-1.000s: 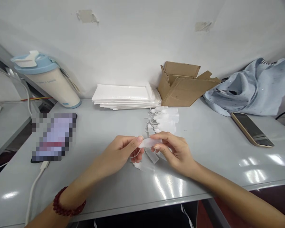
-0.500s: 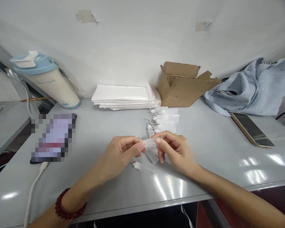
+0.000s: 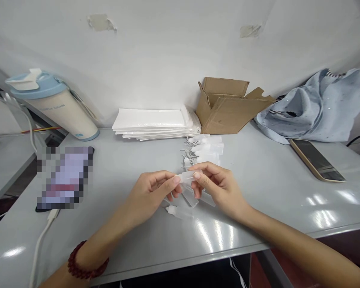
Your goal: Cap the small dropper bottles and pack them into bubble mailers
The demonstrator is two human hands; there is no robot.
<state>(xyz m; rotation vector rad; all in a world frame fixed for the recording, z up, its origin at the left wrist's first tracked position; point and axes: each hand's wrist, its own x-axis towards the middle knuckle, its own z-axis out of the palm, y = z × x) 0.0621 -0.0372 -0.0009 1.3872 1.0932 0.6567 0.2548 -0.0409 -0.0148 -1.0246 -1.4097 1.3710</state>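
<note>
Between my two hands is a small translucent plastic dropper bottle [image 3: 186, 177], lying sideways above the table. The fingertips of my left hand [image 3: 156, 188] pinch its left end and partly hide it. My right hand [image 3: 220, 186] grips the other end between thumb and fingers. Below my hands, a loose dropper bottle [image 3: 180, 212] with a white pointed top lies on the table, and more bottles show partly under my fingers. Just beyond, several similar bottles [image 3: 209, 149] lie in a row, thin needle-like tips pointing left.
A stack of white padded envelopes [image 3: 150, 120] and an open cardboard box [image 3: 231, 116] stand against the wall. At left are a tumbler [image 3: 66, 108] and a phone [image 3: 66, 176] on a cable. A second phone [image 3: 316, 160] and blue cloth [image 3: 315, 108] lie at right.
The view has shifted slightly. Both hands keep hold of the same dropper bottle, with only a small shift of the fingers. More of a bottle beneath my right hand shows now.
</note>
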